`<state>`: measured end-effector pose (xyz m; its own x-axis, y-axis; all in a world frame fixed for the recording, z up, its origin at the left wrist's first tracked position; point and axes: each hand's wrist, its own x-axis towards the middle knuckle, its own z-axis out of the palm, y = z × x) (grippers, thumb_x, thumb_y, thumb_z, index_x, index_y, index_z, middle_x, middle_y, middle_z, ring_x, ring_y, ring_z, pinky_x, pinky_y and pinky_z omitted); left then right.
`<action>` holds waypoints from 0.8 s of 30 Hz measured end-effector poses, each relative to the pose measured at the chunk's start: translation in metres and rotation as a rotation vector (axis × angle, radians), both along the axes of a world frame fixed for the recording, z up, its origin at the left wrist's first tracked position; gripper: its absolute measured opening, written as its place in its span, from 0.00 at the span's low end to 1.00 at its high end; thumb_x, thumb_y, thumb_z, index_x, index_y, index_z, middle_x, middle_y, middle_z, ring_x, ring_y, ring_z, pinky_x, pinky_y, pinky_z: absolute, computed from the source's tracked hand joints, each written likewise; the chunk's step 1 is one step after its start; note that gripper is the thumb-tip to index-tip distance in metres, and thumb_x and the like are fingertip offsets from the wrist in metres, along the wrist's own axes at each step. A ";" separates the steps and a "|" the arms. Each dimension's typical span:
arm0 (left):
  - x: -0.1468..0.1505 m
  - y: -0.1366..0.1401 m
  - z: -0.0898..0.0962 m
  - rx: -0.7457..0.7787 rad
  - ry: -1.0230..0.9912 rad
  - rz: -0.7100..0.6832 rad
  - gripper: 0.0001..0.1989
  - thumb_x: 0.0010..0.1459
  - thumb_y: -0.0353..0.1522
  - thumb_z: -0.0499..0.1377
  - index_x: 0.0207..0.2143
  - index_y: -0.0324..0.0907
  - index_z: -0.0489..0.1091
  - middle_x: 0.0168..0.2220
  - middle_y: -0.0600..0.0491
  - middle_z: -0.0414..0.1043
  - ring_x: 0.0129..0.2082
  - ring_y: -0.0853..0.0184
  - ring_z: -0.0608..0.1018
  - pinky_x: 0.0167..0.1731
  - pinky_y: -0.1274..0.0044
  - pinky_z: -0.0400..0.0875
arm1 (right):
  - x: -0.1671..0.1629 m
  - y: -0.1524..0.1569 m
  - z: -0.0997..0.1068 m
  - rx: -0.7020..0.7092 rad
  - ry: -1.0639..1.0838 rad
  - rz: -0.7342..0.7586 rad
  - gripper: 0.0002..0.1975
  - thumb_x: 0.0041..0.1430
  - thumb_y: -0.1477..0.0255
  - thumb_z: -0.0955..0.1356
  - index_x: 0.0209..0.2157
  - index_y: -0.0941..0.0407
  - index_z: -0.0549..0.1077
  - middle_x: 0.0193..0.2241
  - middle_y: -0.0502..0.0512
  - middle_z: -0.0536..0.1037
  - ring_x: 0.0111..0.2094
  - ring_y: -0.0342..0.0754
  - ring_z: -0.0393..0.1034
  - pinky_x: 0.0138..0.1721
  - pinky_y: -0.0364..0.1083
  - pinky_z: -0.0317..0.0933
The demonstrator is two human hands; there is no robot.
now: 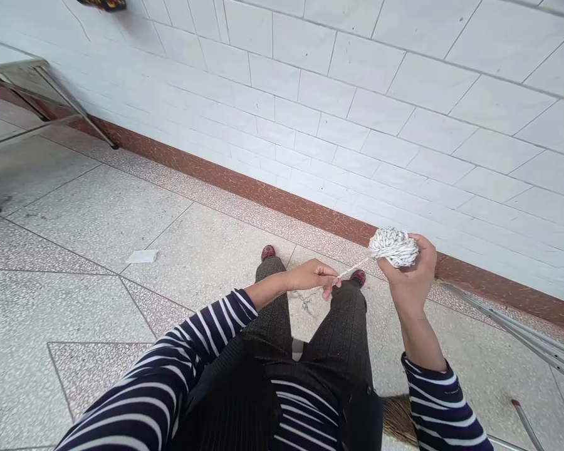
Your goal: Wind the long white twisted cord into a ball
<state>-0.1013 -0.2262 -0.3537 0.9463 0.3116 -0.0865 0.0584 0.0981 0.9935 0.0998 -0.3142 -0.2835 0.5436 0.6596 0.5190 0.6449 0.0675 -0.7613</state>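
A ball of white twisted twine [395, 247] with dark flecks sits in my right hand [412, 275], its fingers and thumb wrapped round the lower right side. From the ball's left side a strand of twine [356, 268] runs down and left to my left hand [316, 275]. The left fingertips are pinched on that strand, above my knees. The short stretch between the two hands looks taut. Part of the ball is hidden behind my right thumb and palm.
A metal-legged table [61, 94] stands at the left by the white tiled wall [319, 125]. A white flat piece [142, 256] lies on the speckled floor [103, 225]. Metal rails [507, 316] lie at the right, with broom bristles [397, 416] near my right sleeve.
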 end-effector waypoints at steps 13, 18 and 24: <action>0.019 0.021 0.025 0.576 0.011 0.075 0.09 0.62 0.32 0.59 0.32 0.39 0.78 0.27 0.55 0.76 0.29 0.71 0.74 0.34 0.82 0.61 | 0.018 -0.017 -0.045 -0.922 0.469 0.670 0.34 0.41 0.67 0.73 0.55 0.49 0.72 0.53 0.58 0.71 0.53 0.61 0.65 0.51 0.57 0.62; 0.022 0.019 0.017 0.762 -0.005 0.092 0.11 0.65 0.33 0.56 0.34 0.41 0.77 0.30 0.54 0.77 0.33 0.69 0.74 0.35 0.80 0.60 | 0.024 -0.035 -0.056 -0.854 0.769 0.802 0.39 0.36 0.64 0.75 0.56 0.48 0.71 0.56 0.57 0.72 0.56 0.61 0.65 0.55 0.57 0.60; 0.020 0.020 -0.008 0.531 0.042 0.178 0.13 0.63 0.34 0.56 0.31 0.37 0.76 0.30 0.54 0.75 0.31 0.70 0.73 0.34 0.80 0.61 | 0.013 -0.047 -0.046 -0.549 1.155 0.628 0.35 0.38 0.70 0.77 0.53 0.47 0.72 0.56 0.56 0.73 0.53 0.60 0.70 0.50 0.57 0.66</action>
